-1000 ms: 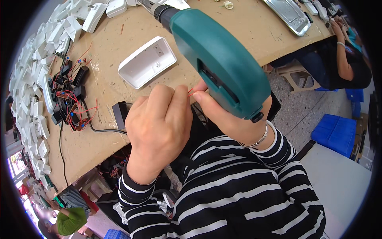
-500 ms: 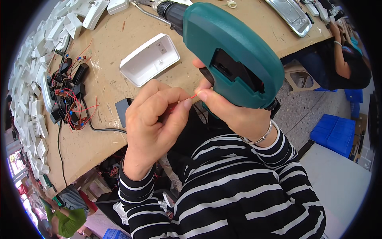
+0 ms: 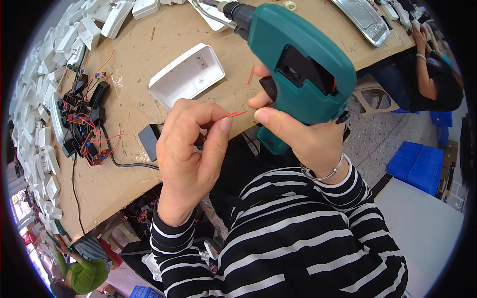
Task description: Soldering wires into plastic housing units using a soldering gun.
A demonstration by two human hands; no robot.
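Note:
Thumb and forefinger of my left hand pinch thin red wires, whose ends poke out toward the right. A teal power drill is held up over the table edge, its chuck pointing to the upper left. My right hand is wrapped round its handle, fingers by the black trigger. The right thumb tip is just apart from the wire ends. Behind my left hand lies a white plastic housing, its hollow side up. A black box is partly hidden by my left hand.
Black modules with tangled red wires lie on the left of the tan table, beside many heaped white casings. A silver tray is at the far right. Blue crates stand on the floor; other people are at both sides.
My hands have drawn apart. The right thumb and finger have let go of the red wire, whose ends now show. The drill has shifted slightly right.

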